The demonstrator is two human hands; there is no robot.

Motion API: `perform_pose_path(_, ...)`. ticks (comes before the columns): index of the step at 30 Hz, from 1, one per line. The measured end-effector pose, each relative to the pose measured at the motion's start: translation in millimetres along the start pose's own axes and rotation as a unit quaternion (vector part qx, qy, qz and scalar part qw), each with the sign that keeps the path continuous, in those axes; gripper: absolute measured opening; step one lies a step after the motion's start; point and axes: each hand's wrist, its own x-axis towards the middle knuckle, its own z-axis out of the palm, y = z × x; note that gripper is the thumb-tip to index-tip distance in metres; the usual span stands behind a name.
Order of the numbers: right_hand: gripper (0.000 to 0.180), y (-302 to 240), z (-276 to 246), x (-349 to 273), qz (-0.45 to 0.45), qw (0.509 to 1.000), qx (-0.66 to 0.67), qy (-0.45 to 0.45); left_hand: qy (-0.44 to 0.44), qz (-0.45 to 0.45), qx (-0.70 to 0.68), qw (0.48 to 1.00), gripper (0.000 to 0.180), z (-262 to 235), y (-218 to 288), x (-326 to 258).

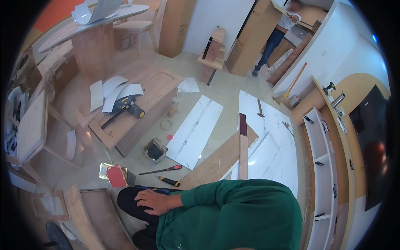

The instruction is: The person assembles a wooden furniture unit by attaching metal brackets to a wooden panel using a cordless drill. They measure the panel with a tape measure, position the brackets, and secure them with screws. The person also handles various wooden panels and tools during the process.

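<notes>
My right hand (152, 202) rests palm down on my dark-trousered knee (127, 198), its fingers spread and holding nothing. The green sleeve (216, 193) of that arm crosses the lower middle. My left hand does not show. Nearest to the knee on the floor lie a yellow and black utility knife (168, 181) and what looks like a file (166, 169) with a red and black handle. A tin (130, 178) stands to their left with a flat red piece (116, 176) on it. Beyond is a small wooden box (155, 151) with a dark inside.
White panels (196, 129) and a wooden board (208, 166) cover the floor ahead; a hammer (261, 108) lies on one. A power tool (129, 106) sits on a wooden cabinet (160, 83). White shelving (321, 183) lines the right. A person (273, 41) stands behind a tall carton (254, 33).
</notes>
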Motion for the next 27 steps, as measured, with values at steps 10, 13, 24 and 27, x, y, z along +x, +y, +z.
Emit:
perform_pose_path(10, 0.038, 9.1, 14.0, 27.1, -0.085, 0.993, -0.016, 0.079, -0.021, 0.017, -0.03, 0.999, 0.045, 42.2, -17.7, -42.7)
perform_pose_path(13, 0.038, 1.8, 22.2, 30.3, -0.019, 1.0, -0.002, 0.02, 0.018, 0.024, 0.044, 0.999, 0.047, 28.9, -21.0, -16.7)
perform_pose_path(24, 0.038, -34.2, 22.4, 43.1, 0.002, 0.993, -0.062, -0.099, -0.046, -0.151, 0.006, 0.987, 0.049, -2.1, -63.6, 50.6)
perform_pose_path(27, 0.038, -44.5, 32.5, 55.5, 0.002, 0.99, -0.08, -0.112, -0.134, -0.193, -0.01, 0.972, 0.049, 8.8, -104.8, 78.8)
